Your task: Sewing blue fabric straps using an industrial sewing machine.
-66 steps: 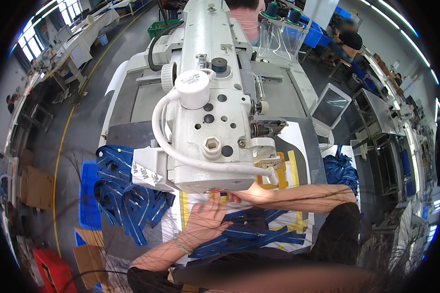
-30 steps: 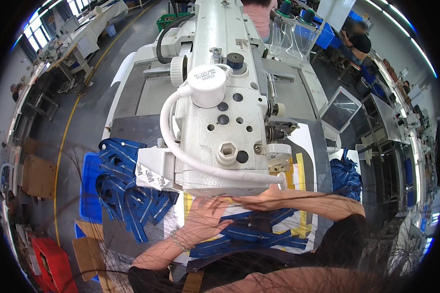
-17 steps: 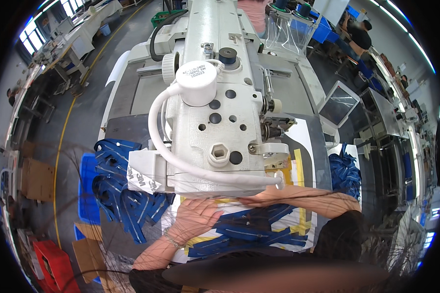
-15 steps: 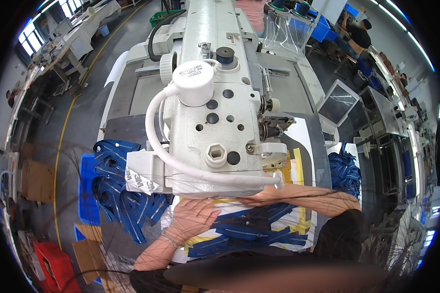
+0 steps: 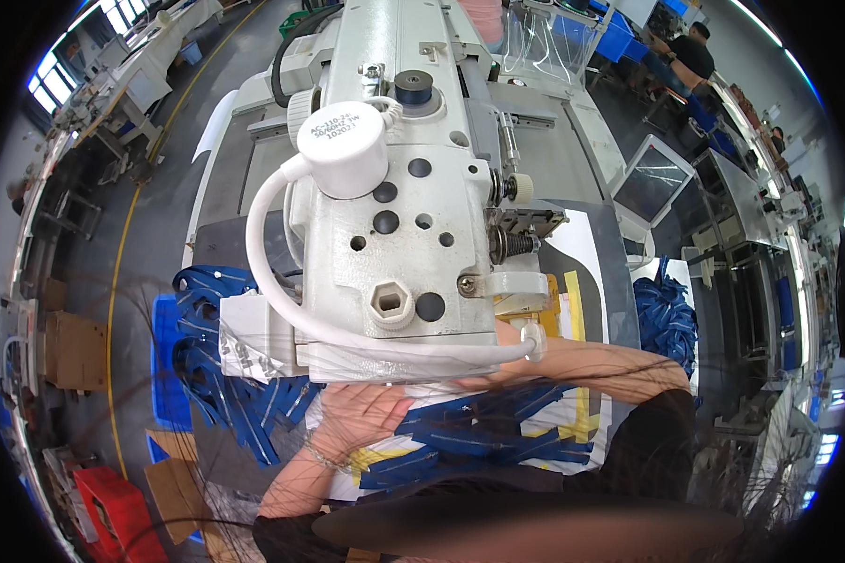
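Observation:
A white industrial sewing machine head [image 5: 394, 253] fills the middle, hiding what lies beneath it. In front of it is a white sheet [image 5: 343, 483] with yellow tape strips, and several blue zippers [image 5: 483, 443] lie across it. My left hand [image 5: 361, 413] lies flat at the sheet's left part, fingers stretched out toward the zippers, its far edge close under the machine head. From the right, my right forearm reaches in; only a bit of my right hand [image 5: 483, 380] shows below the machine's front edge, its fingers hidden.
Loose blue zippers are heaped at the left [image 5: 253, 413] and another zipper pile [image 5: 665, 324] lies at the right. A blue bin [image 5: 166, 375] and a red crate [image 5: 113, 511] stand at left. A screen [image 5: 652, 183] stands right. Another person [image 5: 690, 61] sits at far right.
The view has shifted slightly, so the machine head appears farther left and higher. My left hand appears slightly farther left, still flat on the work. My right hand remains mostly hidden.

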The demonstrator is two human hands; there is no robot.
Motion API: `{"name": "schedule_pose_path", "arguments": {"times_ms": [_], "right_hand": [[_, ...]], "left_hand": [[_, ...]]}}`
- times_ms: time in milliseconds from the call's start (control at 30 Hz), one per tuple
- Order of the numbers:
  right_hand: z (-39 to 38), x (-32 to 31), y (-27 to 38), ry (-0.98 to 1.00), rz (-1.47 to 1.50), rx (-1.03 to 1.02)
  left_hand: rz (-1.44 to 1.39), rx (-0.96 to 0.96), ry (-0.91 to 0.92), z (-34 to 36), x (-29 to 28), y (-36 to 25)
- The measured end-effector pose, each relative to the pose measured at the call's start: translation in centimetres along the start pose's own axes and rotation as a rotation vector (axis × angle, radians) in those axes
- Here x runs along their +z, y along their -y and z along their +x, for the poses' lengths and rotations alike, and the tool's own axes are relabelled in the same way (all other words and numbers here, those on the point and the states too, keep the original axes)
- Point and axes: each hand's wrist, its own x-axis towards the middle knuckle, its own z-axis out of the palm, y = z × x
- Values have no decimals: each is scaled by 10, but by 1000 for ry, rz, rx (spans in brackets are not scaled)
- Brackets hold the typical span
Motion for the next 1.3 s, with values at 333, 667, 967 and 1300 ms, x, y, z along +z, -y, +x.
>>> {"name": "schedule_pose_path", "arguments": {"times_ms": [333,667,967,1300], "right_hand": [[12,3,-10,-7,66,-48],[14,-2,-7,-43,86,-37],[2,13,3,150,-220,66],[-37,-6,47,-39,-122,399]], "left_hand": [[35,-43,84,-4,2,0],[-99,-12,147,-4,7,-1],[-87,76,130,0,11,2],[-196,-49,265,-4,13,-6]]}}
